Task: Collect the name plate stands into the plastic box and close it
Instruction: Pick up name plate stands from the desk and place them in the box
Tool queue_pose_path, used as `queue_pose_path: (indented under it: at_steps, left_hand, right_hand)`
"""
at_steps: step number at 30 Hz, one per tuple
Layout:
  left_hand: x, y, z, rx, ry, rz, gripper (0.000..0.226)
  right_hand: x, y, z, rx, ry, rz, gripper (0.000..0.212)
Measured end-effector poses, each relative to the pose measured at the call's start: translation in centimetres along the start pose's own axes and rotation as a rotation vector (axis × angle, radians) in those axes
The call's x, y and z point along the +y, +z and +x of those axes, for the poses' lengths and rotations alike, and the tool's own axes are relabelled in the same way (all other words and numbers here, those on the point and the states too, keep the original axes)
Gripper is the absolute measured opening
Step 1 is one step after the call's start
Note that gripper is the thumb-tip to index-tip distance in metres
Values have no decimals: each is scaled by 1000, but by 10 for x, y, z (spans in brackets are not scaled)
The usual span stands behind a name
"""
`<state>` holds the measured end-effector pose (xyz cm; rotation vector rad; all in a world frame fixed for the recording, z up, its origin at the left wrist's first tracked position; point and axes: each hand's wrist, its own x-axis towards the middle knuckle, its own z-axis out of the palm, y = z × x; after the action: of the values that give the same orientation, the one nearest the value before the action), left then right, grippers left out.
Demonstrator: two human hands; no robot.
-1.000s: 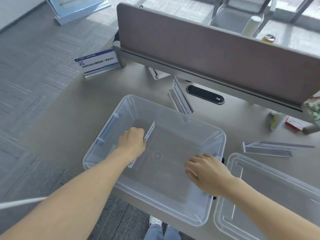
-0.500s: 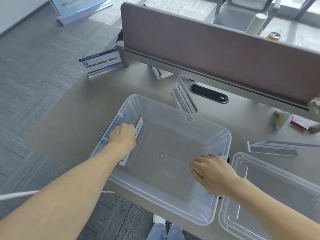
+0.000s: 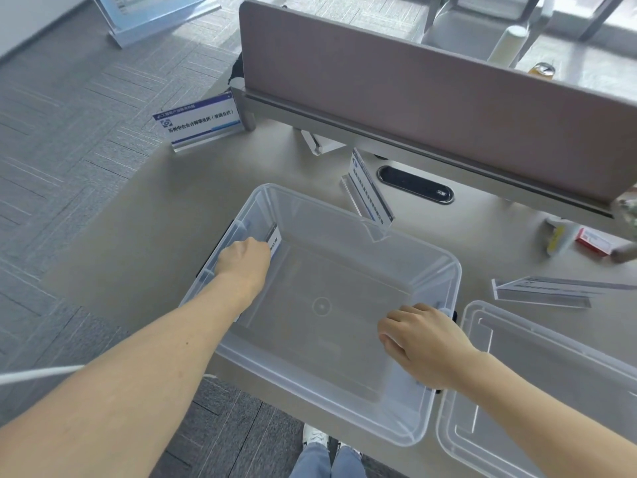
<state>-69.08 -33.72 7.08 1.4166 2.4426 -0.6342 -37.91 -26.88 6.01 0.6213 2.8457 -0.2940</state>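
Note:
A clear plastic box (image 3: 348,215) sits open at the desk's front edge. My left hand (image 3: 243,262) is inside it, shut on a name plate stand (image 3: 274,243) pressed against the box's left wall. Resting on the box's right rim, my right hand (image 3: 422,343) has its fingers curled over the edge. The clear lid (image 3: 537,384) lies flat to the right. Three more name plate stands are on the desk: one upright (image 3: 200,124) at the far left, one tilted (image 3: 370,189) behind the box, one flat (image 3: 548,292) to the right.
A brown partition screen (image 3: 431,98) runs across the back of the desk, with a black cable port (image 3: 415,184) below it. Small items, including a red pack (image 3: 594,246), lie at the far right. Grey carpet floor lies left of the desk.
My left hand has carried the name plate stand from the middle of the box to its left wall. My right hand has stayed on the right rim.

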Motion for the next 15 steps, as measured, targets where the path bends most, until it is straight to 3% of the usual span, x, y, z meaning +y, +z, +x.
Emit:
queue_pose_path:
  at_steps: [10,13,15]
  left_hand:
    - [1,-4,1,-26,3,30,27]
    - [0,-13,-1,-9,5,-23,14]
    - [3,-29,-6,33,48,-43,22]
  right_hand:
    - [1,-5,-1,-19,-3,-22,40]
    - [0,-14,-1,-98,0,-16,44]
    - [-1,-25,0,-156,11,15,41]
